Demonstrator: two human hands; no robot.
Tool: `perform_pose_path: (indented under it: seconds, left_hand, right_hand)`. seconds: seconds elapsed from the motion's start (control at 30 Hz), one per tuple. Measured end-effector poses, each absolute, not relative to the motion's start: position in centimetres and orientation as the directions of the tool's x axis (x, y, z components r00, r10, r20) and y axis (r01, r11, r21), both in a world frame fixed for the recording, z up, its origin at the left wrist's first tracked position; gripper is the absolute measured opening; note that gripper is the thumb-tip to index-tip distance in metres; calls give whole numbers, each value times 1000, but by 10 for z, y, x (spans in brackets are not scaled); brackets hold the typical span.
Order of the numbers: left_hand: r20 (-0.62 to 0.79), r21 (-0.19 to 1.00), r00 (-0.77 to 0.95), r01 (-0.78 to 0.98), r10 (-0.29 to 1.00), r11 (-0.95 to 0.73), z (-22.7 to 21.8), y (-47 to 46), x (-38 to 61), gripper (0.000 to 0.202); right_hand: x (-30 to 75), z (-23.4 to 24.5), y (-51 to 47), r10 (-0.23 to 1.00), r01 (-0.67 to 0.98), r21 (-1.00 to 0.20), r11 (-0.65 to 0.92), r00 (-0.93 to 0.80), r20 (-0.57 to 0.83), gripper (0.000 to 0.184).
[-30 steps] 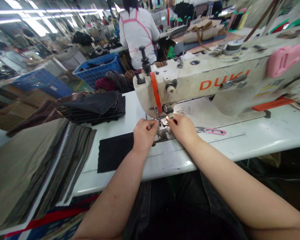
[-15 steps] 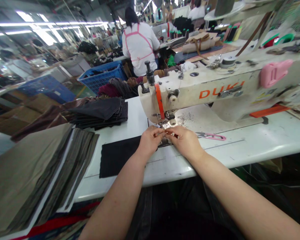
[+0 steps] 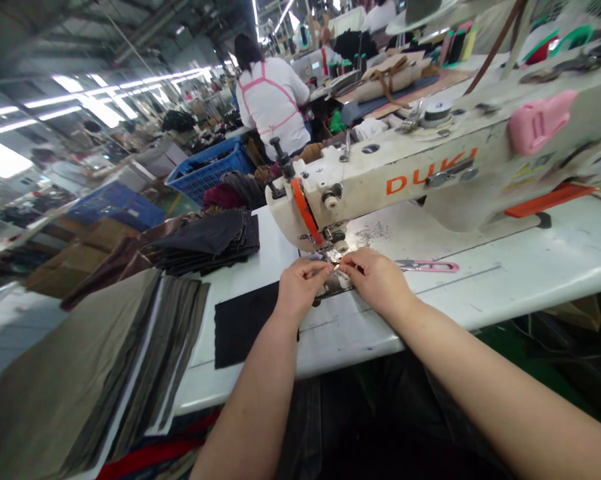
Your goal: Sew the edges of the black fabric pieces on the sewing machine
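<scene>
Two pinches meet just in front of the needle area of the sewing machine (image 3: 370, 177): the left hand (image 3: 296, 287) and the right hand (image 3: 380, 283) each close thumb and forefinger together, tips nearly touching, the other fingers curled. Something small and pale may sit between them, perhaps thread, but it is too tiny to tell. The step in hand looks like fine adjustment by the needle; the next move probably calls for a light, steady pinch and fingertips kept clear of the needle. Beyond the hands, a black cloth piece (image 3: 243, 328) lies flat on the white table (image 3: 350, 343), partly behind the left forearm. Pink-handled snips (image 3: 433, 267) lie right of the right hand; farther left stands a grey-brown fabric stack (image 3: 87, 357).
</scene>
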State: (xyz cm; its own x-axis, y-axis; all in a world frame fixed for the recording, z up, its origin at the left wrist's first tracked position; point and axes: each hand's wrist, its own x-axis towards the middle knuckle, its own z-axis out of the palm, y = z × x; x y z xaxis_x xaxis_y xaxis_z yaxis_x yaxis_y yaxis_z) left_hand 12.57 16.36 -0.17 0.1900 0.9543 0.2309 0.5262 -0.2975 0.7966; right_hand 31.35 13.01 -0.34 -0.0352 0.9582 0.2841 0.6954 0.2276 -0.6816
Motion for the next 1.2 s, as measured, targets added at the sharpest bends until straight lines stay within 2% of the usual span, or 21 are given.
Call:
perform_pose_path:
  seconds: [0.07, 0.2, 0.27, 0.33, 0.37, 0.53, 0.67, 0.73, 0.83, 0.9, 0.97, 1.07, 1.2]
  left_hand:
    - [238, 788, 150, 548, 960, -281, -2, 164, 124, 15]
    - [265, 764, 56, 597, 963, -245, -4, 165, 116, 17]
    - [260, 781, -9, 590, 966, -205, -5, 166, 112, 19]
    - [224, 832, -47, 529, 973, -166, -5, 166, 111, 20]
    - [197, 862, -43, 483, 979, -153, -4, 166, 111, 20]
    - [106, 947, 22, 303, 994, -108, 3, 163, 119, 23]
    - [83, 983, -11, 168, 996, -80, 4, 165, 119, 28]
    - [119, 978, -41, 179, 992, -110, 3, 166, 116, 26]
    - [296, 888, -99, 395, 950, -236, 1, 166, 115, 19]
    - [427, 753, -60, 576, 902, -318, 2, 165, 117, 12]
    - [519, 620, 17, 681, 855, -390, 3, 164, 121, 8]
    - [598, 498, 98, 732, 795, -464, 5, 161, 128, 7]
    - [649, 417, 144, 754, 747, -508, 4, 159, 133, 6]
  right_hand:
    - [314, -2, 130, 962, 714, -671, 198, -9, 275, 16]
    - [315, 2, 130, 972, 779, -618, 106, 49, 228, 38]
    - [314, 3, 129, 968, 771, -622, 134, 33, 249, 30]
    - [313, 2, 128, 961, 749, -640, 174, 13, 276, 17]
    - [311, 1, 128, 960, 742, -644, 185, 5, 281, 17]
    - [301, -1, 135, 967, 726, -648, 228, -92, 237, 43]
    - [296, 1, 147, 980, 629, -753, 192, -164, 113, 30]
    - [295, 3, 149, 981, 606, -777, 171, -180, 75, 24]
    - [296, 6, 146, 982, 628, -760, 168, -173, 74, 21]
    - [297, 7, 142, 982, 650, -739, 179, -167, 91, 21]
    - [296, 7, 139, 980, 666, -721, 191, -164, 108, 20]
    - [296, 7, 136, 978, 682, -702, 208, -167, 128, 17]
    - [295, 7, 135, 976, 700, -680, 217, -163, 144, 17]
